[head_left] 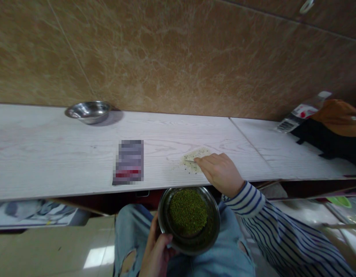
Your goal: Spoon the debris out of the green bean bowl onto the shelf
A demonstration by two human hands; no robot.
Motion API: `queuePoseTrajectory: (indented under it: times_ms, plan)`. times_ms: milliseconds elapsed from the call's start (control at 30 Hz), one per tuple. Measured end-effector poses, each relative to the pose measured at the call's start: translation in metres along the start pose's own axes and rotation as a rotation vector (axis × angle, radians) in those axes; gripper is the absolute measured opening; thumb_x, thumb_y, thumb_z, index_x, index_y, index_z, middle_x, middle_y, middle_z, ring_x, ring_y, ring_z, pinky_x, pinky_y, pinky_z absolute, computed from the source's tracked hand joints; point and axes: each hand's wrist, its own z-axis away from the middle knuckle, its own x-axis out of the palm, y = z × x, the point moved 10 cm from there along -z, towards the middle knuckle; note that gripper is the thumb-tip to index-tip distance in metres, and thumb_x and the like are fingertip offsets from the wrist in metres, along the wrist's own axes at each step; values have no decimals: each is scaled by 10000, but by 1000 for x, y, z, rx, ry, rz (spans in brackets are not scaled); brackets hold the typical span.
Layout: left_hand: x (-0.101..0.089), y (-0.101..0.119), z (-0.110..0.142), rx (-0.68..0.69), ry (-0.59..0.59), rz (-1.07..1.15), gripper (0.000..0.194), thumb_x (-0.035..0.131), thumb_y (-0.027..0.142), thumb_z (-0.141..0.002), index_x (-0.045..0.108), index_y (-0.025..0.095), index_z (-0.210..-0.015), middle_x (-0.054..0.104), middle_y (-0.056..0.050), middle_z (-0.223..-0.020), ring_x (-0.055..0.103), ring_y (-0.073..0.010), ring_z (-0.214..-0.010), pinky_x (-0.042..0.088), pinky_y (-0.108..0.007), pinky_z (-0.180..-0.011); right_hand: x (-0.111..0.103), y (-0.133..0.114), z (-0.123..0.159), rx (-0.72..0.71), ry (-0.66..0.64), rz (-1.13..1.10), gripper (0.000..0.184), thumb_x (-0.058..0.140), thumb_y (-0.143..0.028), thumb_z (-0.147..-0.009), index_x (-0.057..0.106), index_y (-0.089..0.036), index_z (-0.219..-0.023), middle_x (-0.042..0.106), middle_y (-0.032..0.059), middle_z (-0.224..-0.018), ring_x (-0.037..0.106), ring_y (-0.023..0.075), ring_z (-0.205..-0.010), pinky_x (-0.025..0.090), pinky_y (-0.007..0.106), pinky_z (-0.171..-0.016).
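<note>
Holding 1 bowl (pixel 212 225), left hand (pixel 158 250); 1 thin tool (pixel 190 161), right hand (pixel 220 172).

1 head cam, POV of seated wearer, looking fwd + steeply down. Desk (pixel 65 157) crosses mid-frame approx. horiz., near edge slightly below ctr; wall (pixel 166 57) behind takes top third or so. Lap (pixel 132 219) + lap bowl (pixel 212 229) at btm ctr, seen from above, close to cam. Wide FOV: floor (pixel 62 242) btm L, striped sleeve (pixel 293 234) in from btm R. Img squeezed vert. by a quarter.
</note>
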Motion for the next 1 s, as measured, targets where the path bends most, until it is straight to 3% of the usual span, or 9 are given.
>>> queuePoseTrajectory:
  times_ms: [633,800,1000]
  plan:
    - [-1,1,0,-1,-9,-6,795,588,180,-622,425,302,-1390,659,-51,-1149,617,-257,-960,522,-338,-699,-3,-13,-12,-76,-13,61,174,486,-168,-927,634,-223,-1002,716,5,-926,586,191,-915,271,356,-760]
    - [-1,3,0,13,-7,7,804,602,203,-627,409,298,-1402,634,-60,-1191,613,-254,-944,520,-333,-694,-4,6,-22,-4,-19,74,213,458,-150,-925,642,-220,-1006,716,21,-962,587,192,-926,278,365,-770]
    - [-2,2,-1,0,-8,23,823,585,179,-624,383,289,-1415,631,-62,-1176,604,-235,-909,506,-305,-667,14,19,-45,39,-104,93,223,442,-140,-925,635,-228,-997,718,17,-925,586,186,-884,260,356,-740]
